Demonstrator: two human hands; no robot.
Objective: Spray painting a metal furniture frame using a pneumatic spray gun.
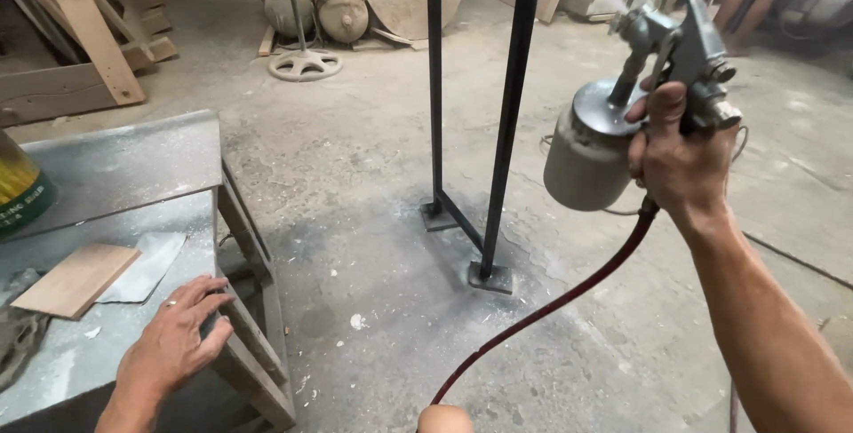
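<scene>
Gripping the spray gun [653,87] by its handle, the right hand [675,153] aims at the black metal frame [498,131]; the left hand [173,340], fingers spread, braces on the table's [124,166] right edge.

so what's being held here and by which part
The right hand grips a spray gun by its handle; the left hand holds nothing, resting flat on the table edge.

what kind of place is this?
Likely a wood or furniture workshop: the right hand holds a spray gun, compressor tanks stand by the wall, and timber leans nearby.
</scene>
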